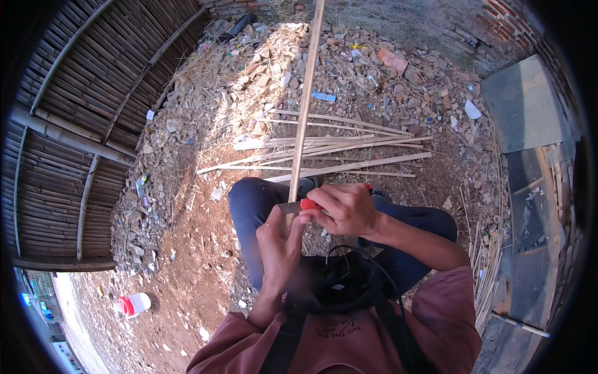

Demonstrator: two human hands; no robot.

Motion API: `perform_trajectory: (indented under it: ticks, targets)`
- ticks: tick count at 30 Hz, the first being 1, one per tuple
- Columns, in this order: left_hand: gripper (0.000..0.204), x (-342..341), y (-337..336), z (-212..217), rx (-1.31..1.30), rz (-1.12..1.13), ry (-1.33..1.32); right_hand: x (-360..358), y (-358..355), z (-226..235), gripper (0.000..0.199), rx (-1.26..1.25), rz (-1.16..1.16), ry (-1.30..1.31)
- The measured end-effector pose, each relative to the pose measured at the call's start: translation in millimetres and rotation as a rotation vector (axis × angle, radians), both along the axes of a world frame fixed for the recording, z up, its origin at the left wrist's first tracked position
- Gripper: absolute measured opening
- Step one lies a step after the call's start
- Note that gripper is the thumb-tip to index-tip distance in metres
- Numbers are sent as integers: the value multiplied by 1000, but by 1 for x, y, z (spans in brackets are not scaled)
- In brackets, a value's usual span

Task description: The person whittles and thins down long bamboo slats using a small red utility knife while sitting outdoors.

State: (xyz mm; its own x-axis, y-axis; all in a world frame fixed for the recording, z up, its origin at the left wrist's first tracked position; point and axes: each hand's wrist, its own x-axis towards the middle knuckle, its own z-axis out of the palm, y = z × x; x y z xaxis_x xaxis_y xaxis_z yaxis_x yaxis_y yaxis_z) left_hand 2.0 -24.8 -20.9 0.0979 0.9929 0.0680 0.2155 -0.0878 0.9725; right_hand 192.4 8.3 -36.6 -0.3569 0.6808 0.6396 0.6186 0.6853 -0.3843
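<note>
A: Head view first: where is the bamboo strip point(305, 100)?

B: It runs from in front of the person's knees up and away over the rubble, nearly upright in the picture. Its near end sits between the two hands, where the blade of a red-handled knife point(302, 205) meets it.

A: And the hands?

B: The right hand point(346, 209) is clenched around the knife handle. The left hand point(278, 246) is curled around the strip's near end just below the blade, thumb up beside it.

A: How would the strip handle?

B: I'd judge it light, long and stiff along its length, though thin enough to flex and whip at the far end. Split edges probably have splinters. A grip close to the blade, as now, looks steadiest.

A: Anything around it?

B: More split slats point(336, 153) lie crosswise on the dirt beyond the knees, and a woven bamboo wall point(75, 112) stands at the left.
</note>
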Motion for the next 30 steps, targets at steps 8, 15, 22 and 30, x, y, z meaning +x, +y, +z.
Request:
perform_trajectory:
  ticks: [8, 15, 22, 30]
  targets:
    - [26, 0, 0, 1, -36, 9, 10, -1, -1, 1, 27, 23, -25, -20]
    - [20, 1, 1, 0, -48, 50, -8, -1, -2, 5, 27, 18, -61, -50]
    - [25, 1, 5, 7, 1, 77, 202, 0, 0, 3, 27, 12, -82, -37]
    - [30, 4, 4, 7, 69, 92, 276, 1, 2, 3, 29, 9, -94, -57]
